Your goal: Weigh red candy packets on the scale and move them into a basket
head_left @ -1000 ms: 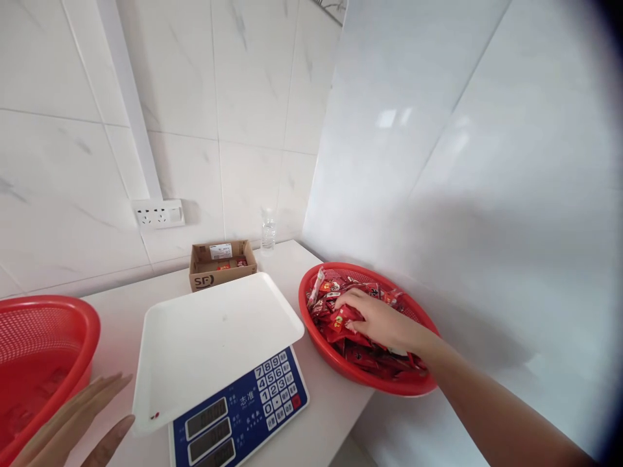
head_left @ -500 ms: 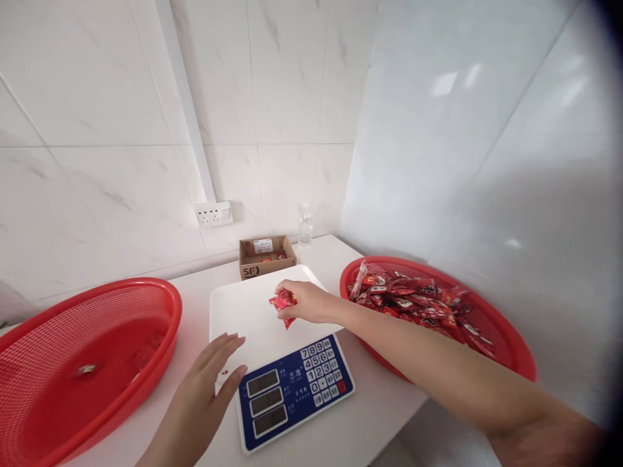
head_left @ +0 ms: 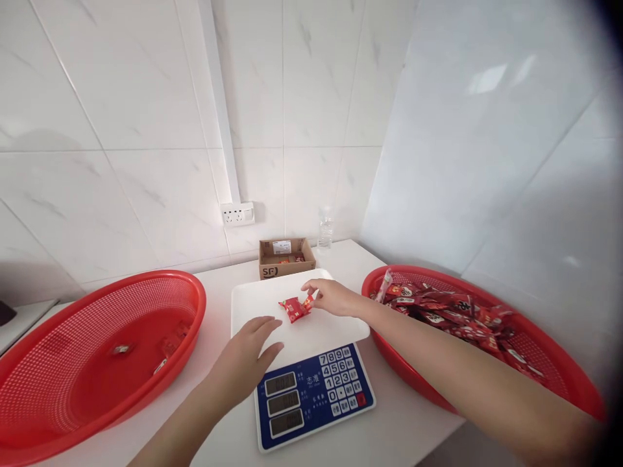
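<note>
On the white counter [head_left: 219, 305], a wide red mesh basket [head_left: 97, 363] at the far left holds a few stray packets. Next, the left hand [head_left: 246, 357] lies flat and open, holding nothing, on the near edge of the scale's white tray [head_left: 311, 337]. Red snack packets [head_left: 296, 307] lie on that tray, touched by the right hand [head_left: 331, 297], whose fingers are loosely spread. Rightmost, a second red basket [head_left: 574, 383] is heaped with packets.
</note>
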Available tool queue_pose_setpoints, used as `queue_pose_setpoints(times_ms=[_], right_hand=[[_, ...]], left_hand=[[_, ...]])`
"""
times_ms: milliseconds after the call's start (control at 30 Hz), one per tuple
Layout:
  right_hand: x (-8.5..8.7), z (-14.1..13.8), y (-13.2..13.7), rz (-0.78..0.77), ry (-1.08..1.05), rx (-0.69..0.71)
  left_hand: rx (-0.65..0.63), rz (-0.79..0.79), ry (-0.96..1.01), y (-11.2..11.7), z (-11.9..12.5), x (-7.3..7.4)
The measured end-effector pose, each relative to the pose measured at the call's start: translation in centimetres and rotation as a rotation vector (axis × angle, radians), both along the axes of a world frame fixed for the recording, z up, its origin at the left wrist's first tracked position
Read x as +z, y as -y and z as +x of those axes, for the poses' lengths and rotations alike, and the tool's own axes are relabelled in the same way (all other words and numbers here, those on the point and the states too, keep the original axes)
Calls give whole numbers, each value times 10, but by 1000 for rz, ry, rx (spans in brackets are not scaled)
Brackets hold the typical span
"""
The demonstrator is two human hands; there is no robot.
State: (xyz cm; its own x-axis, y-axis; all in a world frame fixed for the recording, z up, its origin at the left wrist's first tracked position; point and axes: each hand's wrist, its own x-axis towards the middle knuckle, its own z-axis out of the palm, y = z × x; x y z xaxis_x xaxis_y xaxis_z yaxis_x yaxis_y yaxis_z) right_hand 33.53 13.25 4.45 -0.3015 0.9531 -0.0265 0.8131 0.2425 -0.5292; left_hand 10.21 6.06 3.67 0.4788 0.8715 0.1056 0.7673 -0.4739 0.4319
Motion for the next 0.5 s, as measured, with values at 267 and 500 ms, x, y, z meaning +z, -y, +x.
queue_pose_setpoints(times_ms=[267,500], right_hand=[[-13,2,4,95,239,22],[-15,-1,2,137,358,15]], left_hand=[[-178,64,-37,-56,49,-4],[-239,79,-33,-74,39,-7]])
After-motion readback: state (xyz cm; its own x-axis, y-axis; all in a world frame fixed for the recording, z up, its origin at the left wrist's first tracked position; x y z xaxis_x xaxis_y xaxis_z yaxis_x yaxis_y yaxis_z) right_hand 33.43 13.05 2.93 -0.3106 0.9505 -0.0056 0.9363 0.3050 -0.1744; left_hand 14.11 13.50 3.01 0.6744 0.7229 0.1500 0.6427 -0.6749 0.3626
